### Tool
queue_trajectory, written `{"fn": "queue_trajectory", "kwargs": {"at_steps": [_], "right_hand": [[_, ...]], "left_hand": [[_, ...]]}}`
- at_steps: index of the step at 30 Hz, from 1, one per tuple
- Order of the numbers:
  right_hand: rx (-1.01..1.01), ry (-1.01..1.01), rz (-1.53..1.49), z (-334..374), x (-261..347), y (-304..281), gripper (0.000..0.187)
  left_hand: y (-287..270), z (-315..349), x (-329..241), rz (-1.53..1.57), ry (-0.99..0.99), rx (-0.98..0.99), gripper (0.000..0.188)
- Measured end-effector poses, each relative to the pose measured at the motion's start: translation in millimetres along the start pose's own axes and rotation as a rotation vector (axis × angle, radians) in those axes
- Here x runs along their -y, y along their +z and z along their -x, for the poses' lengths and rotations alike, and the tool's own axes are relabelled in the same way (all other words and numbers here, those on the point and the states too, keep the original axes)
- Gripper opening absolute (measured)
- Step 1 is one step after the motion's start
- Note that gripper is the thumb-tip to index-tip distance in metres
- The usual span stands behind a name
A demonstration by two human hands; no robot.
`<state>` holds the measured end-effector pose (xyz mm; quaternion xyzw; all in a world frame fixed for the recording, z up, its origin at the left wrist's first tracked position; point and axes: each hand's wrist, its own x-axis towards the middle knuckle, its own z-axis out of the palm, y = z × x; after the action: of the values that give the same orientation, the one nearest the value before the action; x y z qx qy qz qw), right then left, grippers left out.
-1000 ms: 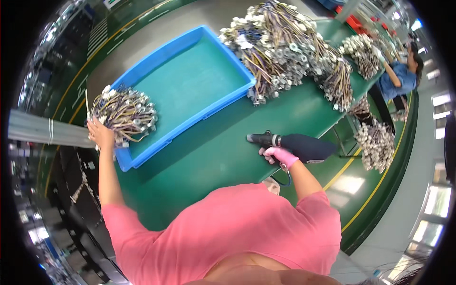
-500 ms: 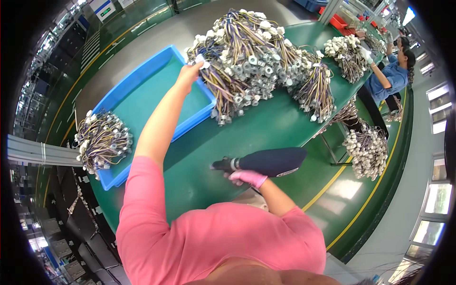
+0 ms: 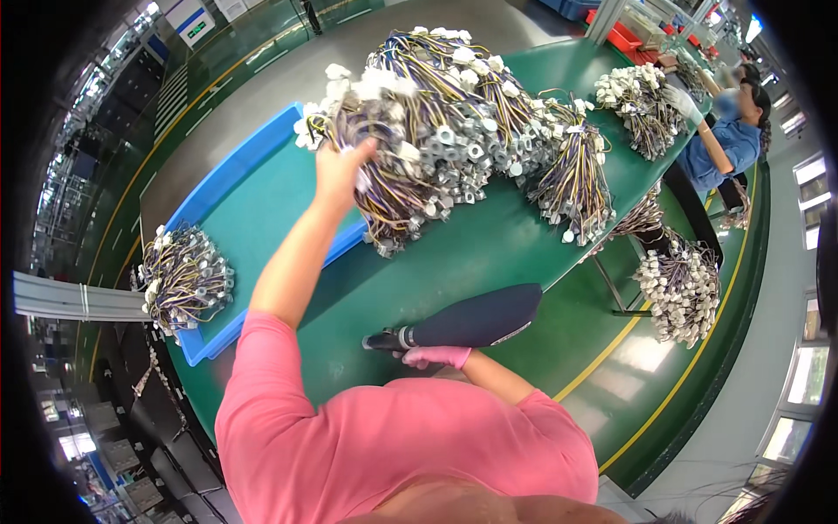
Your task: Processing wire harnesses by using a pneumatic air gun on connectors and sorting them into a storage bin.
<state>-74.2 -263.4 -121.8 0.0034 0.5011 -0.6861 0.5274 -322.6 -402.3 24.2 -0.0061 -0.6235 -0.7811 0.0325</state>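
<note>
While the left grip [image 3: 340, 170] is clamped on the wire bundle [image 3: 360, 120] at the blue tray's [image 3: 236, 164] far right end and the right grip [image 3: 438, 356] on the dark tool [image 3: 476, 316] above the desk [image 3: 497, 244], keep the wires gathered to prevent snagging on the adjacent pile [image 3: 476, 144].

The wire-harness bundle [image 3: 374, 98] at the left hand [image 3: 338, 175] is blurred, its white connectors smeared together, and most of that hand's fingers are lost among the wires. This bundle and the heap behind it hide the far right part of the blue bin [image 3: 234, 164]. The fingertips of the pink-gloved right hand [image 3: 436, 356] disappear beneath the black-handled, navy-sleeved tool [image 3: 476, 314]. The white cabinet [image 3: 185, 19] is cut by the top edge, its green display too small to read.
</note>
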Motion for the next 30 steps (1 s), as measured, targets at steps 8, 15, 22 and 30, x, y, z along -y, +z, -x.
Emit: {"fn": "queue_trajectory", "kwargs": {"at_steps": [8,15,22,30], "right_hand": [[-0.022,-0.024,0.037,-0.9,0.1,6.9,0.025],[-0.073,-0.041,0.021,0.1,0.1,1.4,0.024],[-0.066,-0.081,-0.044,6.1,5.5,1.4,0.021],[0.004,-0.006,-0.022,-5.8,-4.0,-4.1,0.027]], "left_hand": [[-10.8,38.7,-6.7,0.043,-0.174,0.054,0.034],[-28.4,84.1,24.6,0.335,-0.253,-0.044,0.032],[-63.6,41.2,-44.3,-1.612,0.072,0.121,0.052],[12.4,-101.8,-18.3,-0.904,-0.348,0.184,0.077]]}}
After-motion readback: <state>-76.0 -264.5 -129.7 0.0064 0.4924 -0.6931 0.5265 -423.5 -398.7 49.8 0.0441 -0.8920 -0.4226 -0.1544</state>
